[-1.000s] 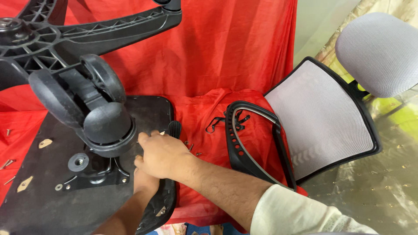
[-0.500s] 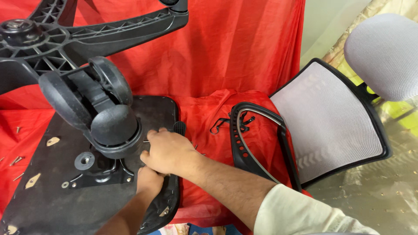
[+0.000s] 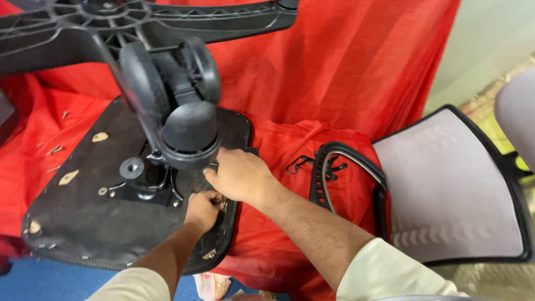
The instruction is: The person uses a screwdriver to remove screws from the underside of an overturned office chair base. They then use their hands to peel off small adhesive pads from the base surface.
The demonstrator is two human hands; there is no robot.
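An upturned black chair seat [image 3: 72,217] lies on a red cloth [image 3: 334,67], with a metal mounting plate [image 3: 146,184] on its underside. A black star base [image 3: 167,22] with a twin caster wheel [image 3: 184,106] hangs over it, close to the camera. My right hand [image 3: 241,175] rests on the seat's right edge just below the caster, fingers curled. My left hand [image 3: 202,209] sits under it, fingers closed around a small metal part [image 3: 222,205] at the seat's edge. What the right hand's fingers grip is hidden.
A grey mesh chair back [image 3: 451,184] in a black frame lies at the right, with a black curved armrest piece [image 3: 334,167] beside it. Several loose screws [image 3: 53,150] lie on the cloth at the left. Blue floor [image 3: 33,278] shows at the bottom left.
The view has shifted, so the seat and caster sit further right in frame. My left hand has come up from under my right forearm to the seat's edge. My right hand stays at the same spot.
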